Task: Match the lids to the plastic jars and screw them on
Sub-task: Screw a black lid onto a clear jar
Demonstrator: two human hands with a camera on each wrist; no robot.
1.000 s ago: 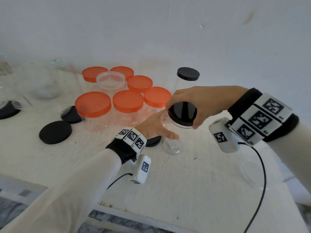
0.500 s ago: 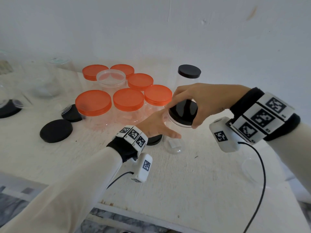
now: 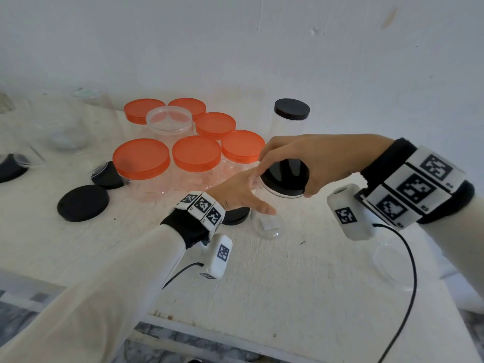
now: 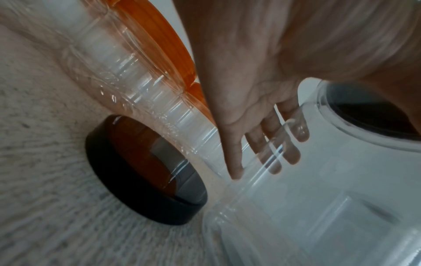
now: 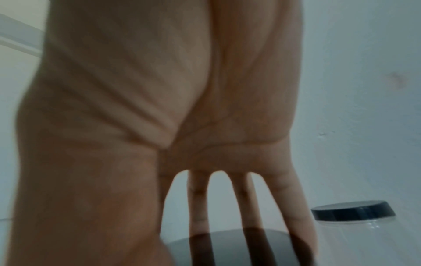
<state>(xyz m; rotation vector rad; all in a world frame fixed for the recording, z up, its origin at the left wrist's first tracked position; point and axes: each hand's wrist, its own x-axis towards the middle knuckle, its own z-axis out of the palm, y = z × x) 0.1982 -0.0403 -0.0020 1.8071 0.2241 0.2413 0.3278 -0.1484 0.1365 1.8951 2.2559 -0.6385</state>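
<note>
1. Left hand [image 3: 239, 191] wraps the clear jar [image 3: 269, 218], standing about mid-table [image 3: 288, 284], fingers curled round its wall. I'd squeeze gently, since thin plastic probably flexes and binds the thread.
2. Right hand [image 3: 311, 159] claws over the black lid [image 3: 284, 179], fingertips on its rim, lid sitting on the jar's mouth. Keep it level and turn until snug.
3. Spare black lid [image 3: 237, 216] lies just left of the jar, so mind the elbow room.
4. Orange-lidded jars [image 3: 196, 155] and a tall black-capped jar [image 3: 290, 111] toward the far edge look done.
</note>
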